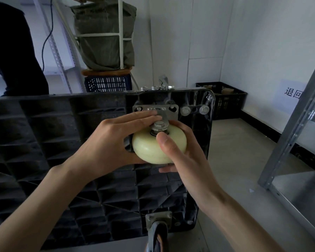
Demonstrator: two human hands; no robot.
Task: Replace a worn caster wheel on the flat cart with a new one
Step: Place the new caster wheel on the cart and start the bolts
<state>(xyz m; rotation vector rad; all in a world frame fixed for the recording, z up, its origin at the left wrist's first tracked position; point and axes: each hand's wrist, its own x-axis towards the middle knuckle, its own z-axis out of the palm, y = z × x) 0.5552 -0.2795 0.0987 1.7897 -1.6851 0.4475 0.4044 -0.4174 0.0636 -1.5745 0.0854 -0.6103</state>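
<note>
Head view. Flat cart (62, 142) stands on edge, ribbed underside facing the camera. Cream caster wheel (158, 146) sits at the upper right corner, against the mounting plate (164, 110). Left hand (109, 142) cups the wheel's left side, fingers laid over the plate. Right hand (182, 151) grips the right side, thumb on the tread near the axle nut (159, 125).

Judgement: new wheel is being seated; plate holes look unfilled, bolts (157, 87) wait on the cart's top edge. Fastening remains.

Second caster (157, 231) stays mounted below.

Containers: black crate (225, 100) by the wall, contents unclear; blue crate (107, 84) carries a strapped sack (104, 33).
</note>
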